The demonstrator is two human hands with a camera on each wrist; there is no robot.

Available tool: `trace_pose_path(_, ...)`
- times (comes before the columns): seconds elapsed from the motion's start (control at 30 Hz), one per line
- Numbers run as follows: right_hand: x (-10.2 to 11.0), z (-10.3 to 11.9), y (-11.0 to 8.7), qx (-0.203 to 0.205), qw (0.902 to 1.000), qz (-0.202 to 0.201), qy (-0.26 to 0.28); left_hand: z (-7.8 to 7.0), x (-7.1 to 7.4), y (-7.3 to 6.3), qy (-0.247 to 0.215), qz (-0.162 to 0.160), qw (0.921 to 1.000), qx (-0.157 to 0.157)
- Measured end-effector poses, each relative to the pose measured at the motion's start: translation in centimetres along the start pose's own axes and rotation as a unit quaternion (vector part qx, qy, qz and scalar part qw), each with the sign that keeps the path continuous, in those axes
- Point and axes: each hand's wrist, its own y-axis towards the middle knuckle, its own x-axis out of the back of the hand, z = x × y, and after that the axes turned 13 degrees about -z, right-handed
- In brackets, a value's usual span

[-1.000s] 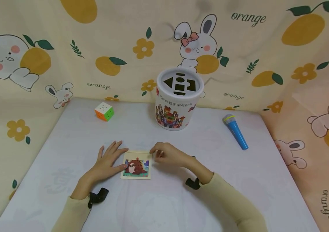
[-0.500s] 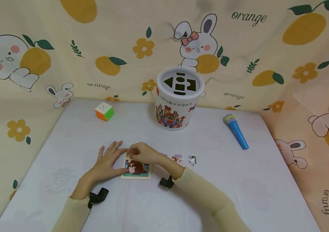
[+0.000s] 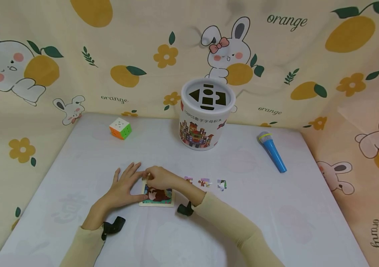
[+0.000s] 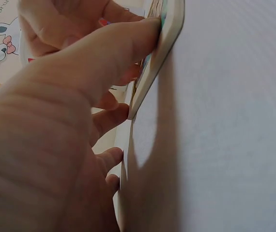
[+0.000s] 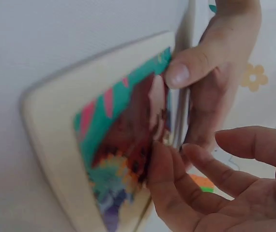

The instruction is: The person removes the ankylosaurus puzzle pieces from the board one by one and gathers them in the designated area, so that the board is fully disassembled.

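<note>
A small wooden jigsaw puzzle board (image 3: 157,204) with a brown dinosaur picture lies on the table. My left hand (image 3: 121,189) rests at its left side, fingers spread, the thumb (image 5: 179,75) pressing on the frame and picture edge. My right hand (image 3: 162,178) reaches over the board's top left part. Its fingertips come together against the picture there and pinch a puzzle piece, which the fingers mostly hide. Three loose puzzle pieces lie right of the board; one is a purple-pink piece (image 3: 204,182), another a green-white piece (image 3: 221,184).
Behind the board stands a white block bucket (image 3: 203,122) with shape holes in its lid. A puzzle cube (image 3: 120,128) sits at the back left, and a blue toy microphone (image 3: 272,152) lies at the right. A printed cloth (image 3: 136,37) covers the walls.
From the board's right edge my right hand has moved left to its top left corner, uncovering the loose pieces. Over the last half second it shifted only slightly. My left hand stays in place.
</note>
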Motion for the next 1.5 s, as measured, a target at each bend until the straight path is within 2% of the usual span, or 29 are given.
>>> trace_pose_path(0.3, -0.1, -0.4, -0.2, -0.007, 0.9998, -0.005, 0.02, -0.2, 0.1, 0.0, 0.001, -0.001, 1.0, -0.002)
trace_pose_path(0.53, -0.3, -1.0, 0.1, -0.01, 0.9994, 0.01, 0.03, -0.3, 0.2, 0.0, -0.003, -0.004, 1.0, -0.003)
trace_pose_path(0.87, 0.0, -1.2, 0.2, 0.008, 0.9999, 0.006, 0.009, -0.2, 0.1, 0.0, -0.002, 0.0, 1.0, 0.003)
trace_pose_path(1.1, 0.7, -1.8, -0.1, 0.022, 0.9987, 0.0, 0.045, -0.3, 0.2, 0.0, 0.004, -0.002, 1.0, 0.001)
trace_pose_path(1.27, 2.1, -2.8, -1.2, 0.036, 0.9979, -0.008, 0.054, -0.3, 0.0, 0.0, 0.008, -0.002, 1.0, 0.005)
trace_pose_path(1.5, 5.0, -4.8, -4.5, 0.03, 0.9955, 0.007, 0.09, -0.4, -0.1, 0.1, 0.016, -0.002, 0.9998, 0.013)
